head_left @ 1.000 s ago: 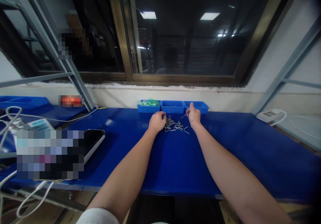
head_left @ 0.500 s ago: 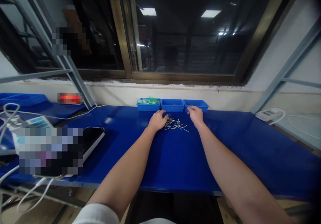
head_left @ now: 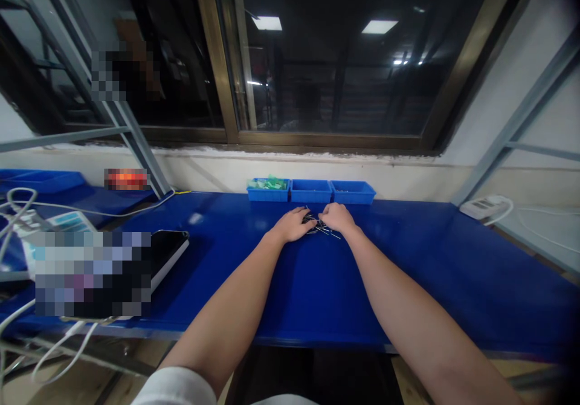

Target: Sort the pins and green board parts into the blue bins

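Observation:
A loose pile of thin, silvery metal pins (head_left: 323,229) lies on the blue table; whether they are screws or nails is too small to tell. Over the pile's left side rests my left hand (head_left: 292,224), its fingers and thumb apart and touching the pins. My right hand (head_left: 339,216) reaches into the right side with fingers curled together; what is between its fingertips is hidden. Just behind stand three blue bins: the left bin (head_left: 268,196) has green-and-white packets, the middle bin (head_left: 310,195) shows little inside, and the right bin (head_left: 353,196) contains a few small metal pieces.
The blue tabletop (head_left: 317,296) runs up to a wall below a dark window (head_left: 335,78). To the left lie a dark device (head_left: 168,246), white cables (head_left: 86,356) and more blue trays (head_left: 49,181). A white power strip (head_left: 487,206) lies at far right, beside a grey frame post (head_left: 512,127).
My right hand has moved left and nearer, from the right bin down to the pile. My left hand has shifted slightly right and nearer, covering more of the pins.

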Available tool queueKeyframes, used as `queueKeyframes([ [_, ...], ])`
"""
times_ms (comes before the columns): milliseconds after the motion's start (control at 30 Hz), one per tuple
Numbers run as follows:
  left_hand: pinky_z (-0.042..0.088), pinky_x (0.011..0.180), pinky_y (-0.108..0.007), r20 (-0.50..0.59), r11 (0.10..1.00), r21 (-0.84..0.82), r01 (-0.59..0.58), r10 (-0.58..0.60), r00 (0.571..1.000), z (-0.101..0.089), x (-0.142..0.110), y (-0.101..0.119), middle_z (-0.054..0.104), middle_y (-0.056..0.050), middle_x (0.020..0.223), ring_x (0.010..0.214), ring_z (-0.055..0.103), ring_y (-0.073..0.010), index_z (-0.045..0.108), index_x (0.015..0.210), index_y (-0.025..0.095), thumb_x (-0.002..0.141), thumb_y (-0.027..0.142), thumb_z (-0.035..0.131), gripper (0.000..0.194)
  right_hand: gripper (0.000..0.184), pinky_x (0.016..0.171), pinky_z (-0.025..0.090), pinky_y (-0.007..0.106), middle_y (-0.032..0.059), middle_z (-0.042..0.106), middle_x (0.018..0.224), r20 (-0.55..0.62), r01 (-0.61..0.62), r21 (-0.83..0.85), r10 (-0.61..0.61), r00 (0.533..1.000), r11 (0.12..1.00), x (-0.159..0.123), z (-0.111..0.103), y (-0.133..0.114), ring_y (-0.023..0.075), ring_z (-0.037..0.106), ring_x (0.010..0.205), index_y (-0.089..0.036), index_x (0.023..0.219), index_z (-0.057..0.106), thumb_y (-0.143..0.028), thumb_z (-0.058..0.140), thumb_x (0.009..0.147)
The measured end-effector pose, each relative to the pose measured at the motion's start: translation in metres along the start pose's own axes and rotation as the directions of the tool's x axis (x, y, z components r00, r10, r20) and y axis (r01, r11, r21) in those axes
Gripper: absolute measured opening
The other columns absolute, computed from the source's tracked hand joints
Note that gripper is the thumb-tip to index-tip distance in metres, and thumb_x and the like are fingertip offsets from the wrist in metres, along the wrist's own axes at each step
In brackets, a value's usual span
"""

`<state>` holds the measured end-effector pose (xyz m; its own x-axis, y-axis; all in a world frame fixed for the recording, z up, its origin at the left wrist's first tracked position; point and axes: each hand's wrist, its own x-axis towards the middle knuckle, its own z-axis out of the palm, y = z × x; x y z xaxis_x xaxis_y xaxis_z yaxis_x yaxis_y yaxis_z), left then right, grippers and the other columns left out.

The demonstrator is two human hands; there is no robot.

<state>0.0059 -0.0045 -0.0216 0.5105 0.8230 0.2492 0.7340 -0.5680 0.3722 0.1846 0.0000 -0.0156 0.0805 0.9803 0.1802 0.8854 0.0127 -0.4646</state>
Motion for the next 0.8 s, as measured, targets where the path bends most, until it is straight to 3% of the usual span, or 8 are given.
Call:
queueKeyframes([
  [133,0.031,0.103,-0.035,-0.025,0.999,-0.035,0.005,-0.005,1.0,0.0,0.0,-0.001,0.046,-0.013,0.133,0.124,0.041,-0.024,0.049,0.125,0.016,0.082,0.059,0.036,0.062,0.024,0.068,0.042,0.029,0.0107,0.068,0.089,-0.017,0.028,-0.005,-0.028,0.999,1.0,-0.001,0.002,-0.003,0.0242,0.06,0.087,-0.021,0.084,0.069,-0.035,0.059,0.068],
  [533,0.036,0.098,-0.033,-0.073,0.998,-0.046,-0.03,0.026,0.997,0.0,-0.001,-0.001,0.053,-0.012,0.126,0.116,0.048,-0.0226,0.053,0.12,0.016,0.082,0.054,0.042,0.055,0.015,0.067,0.041,0.026,0.0085,0.068,0.079,-0.032,0.073,0.083,-0.071,0.997,0.994,0.003,0.009,-0.002,0.0199,0.061,0.08,-0.02,0.075,0.066,-0.03,0.056,0.073],
  [700,0.04,0.093,-0.031,-0.202,0.995,-0.023,-0.096,0.089,0.975,-0.008,0.0,0.005,0.059,-0.011,0.113,0.105,0.054,-0.0205,0.055,0.115,0.015,0.083,0.047,0.045,0.046,0.016,0.067,0.042,0.025,0.004,0.067,0.072,-0.215,0.164,0.28,-0.105,0.971,0.946,0.005,0.006,-0.005,0.0151,0.06,0.069,-0.019,0.078,0.06,-0.031,0.05,0.078],
  [800,0.043,0.084,-0.029,-0.243,0.992,-0.005,-0.127,0.122,0.962,-0.012,0.0,0.012,0.063,-0.008,0.095,0.089,0.059,-0.018,0.063,0.098,0.017,0.084,0.044,0.046,0.035,0.016,0.062,0.043,0.025,0.0019,0.065,0.066,-0.229,0.192,0.485,-0.088,0.969,0.853,0.005,0.005,-0.009,0.0131,0.059,0.06,-0.018,0.075,0.058,-0.033,0.051,0.076],
])
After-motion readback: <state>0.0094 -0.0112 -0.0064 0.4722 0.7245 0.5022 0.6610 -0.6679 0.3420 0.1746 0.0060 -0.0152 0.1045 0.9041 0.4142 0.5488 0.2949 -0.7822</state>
